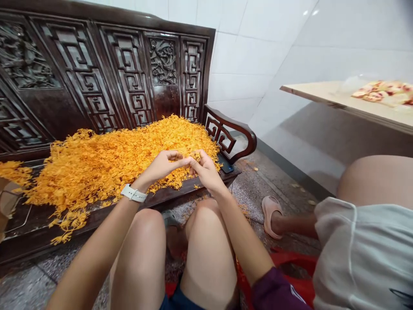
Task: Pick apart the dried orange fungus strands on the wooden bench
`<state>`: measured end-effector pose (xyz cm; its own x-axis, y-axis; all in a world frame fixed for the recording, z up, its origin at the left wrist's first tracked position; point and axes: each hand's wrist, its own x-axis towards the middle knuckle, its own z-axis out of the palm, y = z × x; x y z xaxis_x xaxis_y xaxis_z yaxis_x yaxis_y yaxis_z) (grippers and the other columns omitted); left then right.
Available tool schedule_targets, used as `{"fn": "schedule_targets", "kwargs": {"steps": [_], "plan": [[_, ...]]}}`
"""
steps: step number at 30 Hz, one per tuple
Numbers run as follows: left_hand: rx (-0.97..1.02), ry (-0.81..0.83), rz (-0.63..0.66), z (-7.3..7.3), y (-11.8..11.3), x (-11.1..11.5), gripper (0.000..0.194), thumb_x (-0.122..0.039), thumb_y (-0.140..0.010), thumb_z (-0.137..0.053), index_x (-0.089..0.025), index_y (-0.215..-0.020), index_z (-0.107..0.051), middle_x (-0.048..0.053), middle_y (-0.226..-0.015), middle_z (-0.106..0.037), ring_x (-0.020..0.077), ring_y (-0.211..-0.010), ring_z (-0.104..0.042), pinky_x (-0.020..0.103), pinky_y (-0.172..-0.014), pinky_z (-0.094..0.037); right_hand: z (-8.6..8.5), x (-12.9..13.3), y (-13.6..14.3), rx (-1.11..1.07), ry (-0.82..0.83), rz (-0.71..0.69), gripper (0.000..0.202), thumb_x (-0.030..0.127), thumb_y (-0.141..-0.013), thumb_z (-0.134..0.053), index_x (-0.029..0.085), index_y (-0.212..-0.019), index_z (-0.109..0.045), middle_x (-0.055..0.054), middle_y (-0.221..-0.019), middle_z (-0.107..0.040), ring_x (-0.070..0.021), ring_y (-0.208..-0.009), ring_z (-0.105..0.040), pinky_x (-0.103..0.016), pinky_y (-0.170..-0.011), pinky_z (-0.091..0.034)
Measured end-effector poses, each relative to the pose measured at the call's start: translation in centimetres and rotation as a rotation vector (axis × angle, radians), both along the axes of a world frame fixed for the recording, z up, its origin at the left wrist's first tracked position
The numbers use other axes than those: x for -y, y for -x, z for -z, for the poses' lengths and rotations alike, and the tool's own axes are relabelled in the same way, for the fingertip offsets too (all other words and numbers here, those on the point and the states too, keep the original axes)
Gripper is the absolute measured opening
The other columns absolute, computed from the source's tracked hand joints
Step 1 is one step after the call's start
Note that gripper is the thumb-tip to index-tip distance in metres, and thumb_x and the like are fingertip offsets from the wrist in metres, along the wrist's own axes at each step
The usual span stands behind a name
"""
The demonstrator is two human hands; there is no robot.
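Here's the heap of orange strands [129, 155], tangled and deep, spread along the seat of the dark wooden bench [45, 101] right in front of me. My left hand [166, 165] and right hand [204, 171] meet over its front edge, fingers bent and tips almost together, the gap between them narrow. A wisp of orange shows by my right fingers, but I can't tell whether either hand actually grips it.

Just right of the heap, a dark phone [226, 164] lies by the foot of the armrest [243, 137]. Over at the far left, orange strands sit above a brown box [7, 200], cut off by the edge of view; its inside is hidden from me.

And up on the right, on the pale table [318, 91], there's a clear bag [383, 95] with red and yellowish pieces showing through. Below it, another person's leg, in a pink sandal [271, 217], reaches in beside me.
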<state>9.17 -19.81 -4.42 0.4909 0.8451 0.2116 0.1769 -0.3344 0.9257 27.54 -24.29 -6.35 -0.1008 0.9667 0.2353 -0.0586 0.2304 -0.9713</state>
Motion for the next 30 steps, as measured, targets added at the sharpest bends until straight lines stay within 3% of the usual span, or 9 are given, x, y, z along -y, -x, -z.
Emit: {"fn": "schedule_targets", "kwargs": {"steps": [4,8,10,12,15,18,23,26,30], "plan": [[-0.244,-0.186,-0.195,0.1,-2.1,0.4,0.046,-0.062,-0.09,-0.069,-0.02,-0.072,-0.072,0.006,-0.079,-0.075,0.0256,-0.084,-0.067,0.037,-0.084,-0.045,1.2,-0.5,-0.9,0.018,-0.007,0.126,0.044,0.062,-0.094,-0.068,0.023,-0.112,-0.059,0.006,-0.065,-0.052,-0.0112,-0.052,-0.048,-0.026,-0.05,-0.039],[-0.447,-0.281,-0.26,-0.9,-3.5,0.1,0.043,-0.061,-0.088,-0.072,-0.02,-0.099,-0.079,0.013,-0.111,-0.08,0.0366,-0.11,-0.07,0.048,-0.102,-0.041,2.4,-0.6,-2.2,0.104,-0.03,0.212,0.048,0.07,-0.097,-0.057,0.023,-0.104,-0.058,0.006,-0.064,-0.05,-0.0123,-0.054,-0.047,-0.027,-0.053,-0.039],[-0.444,-0.231,-0.198,-1.5,-4.1,-0.7,0.048,-0.061,-0.085,-0.074,-0.019,-0.107,-0.08,0.015,-0.117,-0.079,0.038,-0.115,-0.069,0.048,-0.102,-0.043,2.8,-0.6,-2.7,0.13,-0.053,0.247,0.049,0.071,-0.099,-0.052,0.023,-0.09,-0.055,0.005,-0.064,-0.05,-0.0118,-0.055,-0.046,-0.027,-0.054,-0.038],[-0.313,-0.14,-0.054,-1.6,-4.7,-1.7,0.047,-0.06,-0.085,-0.074,-0.017,-0.104,-0.08,0.013,-0.113,-0.08,0.0338,-0.108,-0.071,0.041,-0.094,-0.048,3.0,-0.7,-3.1,0.126,-0.058,0.289,0.051,0.071,-0.1,-0.051,0.023,-0.083,-0.05,0.005,-0.063,-0.048,-0.0114,-0.055,-0.045,-0.027,-0.054,-0.037],[-0.072,-0.04,0.062,-0.7,-5.6,-2.4,0.041,-0.056,-0.084,-0.077,-0.016,-0.089,-0.08,0.009,-0.093,-0.079,0.0249,-0.086,-0.07,0.033,-0.077,-0.049,3.4,-0.7,-3.1,0.035,-0.019,0.349,0.051,0.074,-0.095,-0.057,0.024,-0.093,-0.052,0.005,-0.07,-0.051,-0.011,-0.056,-0.049,-0.026,-0.054,-0.042],[0.099,0.058,-0.018,1.2,-6.2,-1.8,0.038,-0.054,-0.076,-0.085,-0.017,-0.081,-0.078,0.007,-0.085,-0.078,0.0225,-0.08,-0.069,0.032,-0.075,-0.051,3.9,-0.4,-2.2,-0.108,0.076,0.377,0.059,0.078,-0.086,-0.065,0.027,-0.111,-0.048,0.005,-0.083,-0.058,-0.0108,-0.058,-0.054,-0.026,-0.054,-0.049],[0.322,0.413,-0.049,4.3,-5.3,-1.1,0.034,-0.05,-0.07,-0.093,-0.026,-0.086,-0.076,-0.002,-0.088,-0.078,0.0193,-0.083,-0.07,0.034,-0.087,-0.057,4.9,-1.5,-0.8,-0.1,0.094,0.395,0.05,0.074,-0.09,-0.061,0.027,-0.1,-0.046,0.007,-0.08,-0.057,-0.0103,-0.053,-0.051,-0.025,-0.049,-0.045],[0.472,0.579,-0.052,4.6,-3.3,-0.8,0.042,-0.048,-0.062,-0.099,-0.023,-0.086,-0.075,-0.002,-0.085,-0.077,0.0156,-0.078,-0.068,0.029,-0.085,-0.057,4.4,-2.2,0.8,-0.007,0.044,0.398,0.047,0.069,-0.092,-0.063,0.024,-0.085,-0.052,0.007,-0.068,-0.052,-0.0096,-0.054,-0.045,-0.023,-0.05,-0.037],[0.595,0.538,-0.081,3.8,0.0,-0.8,0.044,-0.047,-0.067,-0.096,-0.017,-0.087,-0.071,-0.001,-0.077,-0.07,0.0113,-0.071,-0.063,0.023,-0.07,-0.053,3.1,-3.5,4.3,0.097,-0.046,0.317,0.047,0.065,-0.092,-0.068,0.021,-0.079,-0.056,0.006,-0.066,-0.05,-0.0099,-0.059,-0.045,-0.025,-0.054,-0.038]]}}
